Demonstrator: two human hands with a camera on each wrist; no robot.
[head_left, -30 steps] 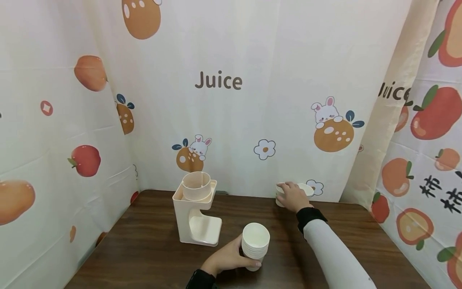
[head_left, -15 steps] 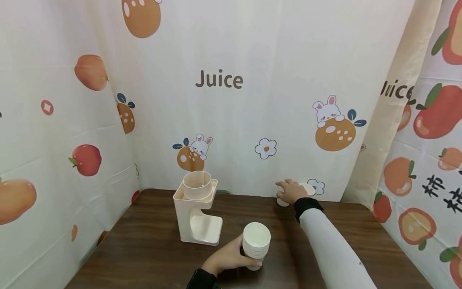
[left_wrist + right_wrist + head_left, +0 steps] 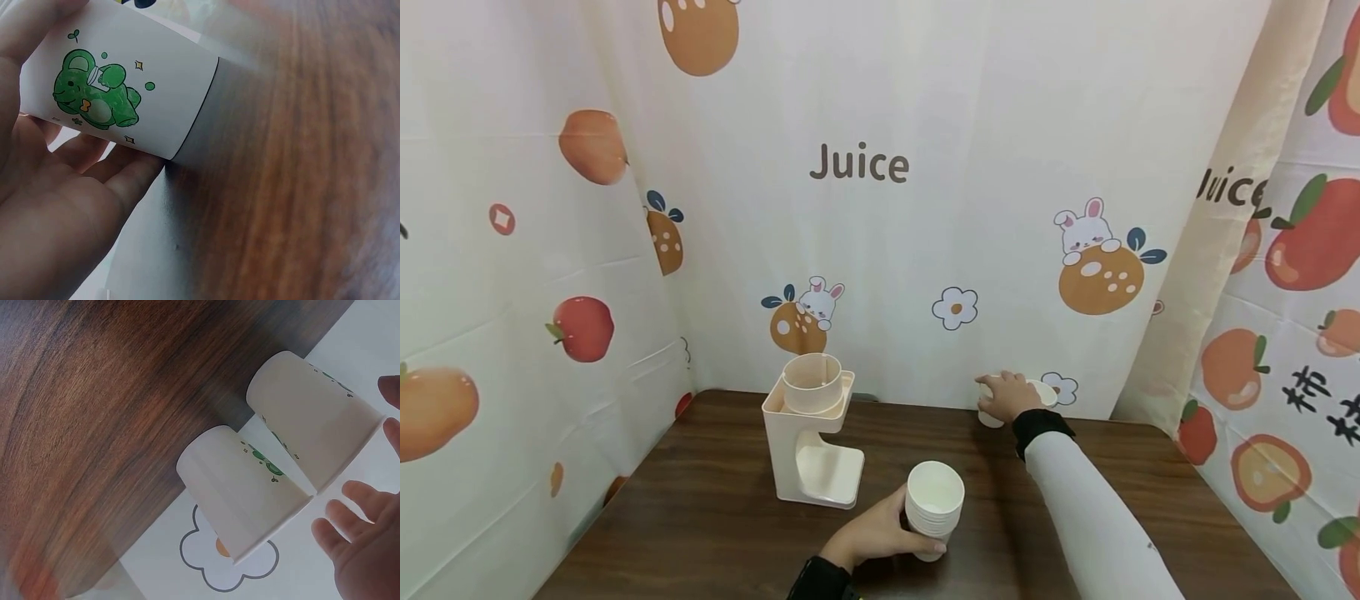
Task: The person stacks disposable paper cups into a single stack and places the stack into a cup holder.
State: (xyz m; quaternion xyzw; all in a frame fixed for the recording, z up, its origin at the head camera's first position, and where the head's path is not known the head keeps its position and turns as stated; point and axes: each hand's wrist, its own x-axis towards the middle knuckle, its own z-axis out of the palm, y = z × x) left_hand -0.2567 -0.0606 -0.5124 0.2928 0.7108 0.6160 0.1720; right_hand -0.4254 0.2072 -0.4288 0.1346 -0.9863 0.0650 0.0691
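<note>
My left hand [image 3: 880,529] grips a stack of white paper cups [image 3: 934,500] upright near the front of the table, thumb and fingers wrapped round the side. A green cartoon bear is printed on the paper cup [image 3: 119,94] in the left wrist view. At the back right, my right hand [image 3: 1011,396] hovers at the rims of two white paper cups standing side by side. In the right wrist view, one cup [image 3: 312,419] has the fingertips close to its rim, and the other cup [image 3: 247,494] stands right beside it. The right fingers are relaxed, with a gap between thumb and fingers.
A cream-coloured dispenser stand [image 3: 812,442] with a round cup-like top stands left of centre on the brown wooden table [image 3: 715,533]. Printed fabric curtains [image 3: 887,250] enclose the back and both sides, and the two cups stand close to the back one.
My right hand has loosened from the left one of the two back cups, its fingers straightening over the rim. The left hand and its stack have stayed put.
</note>
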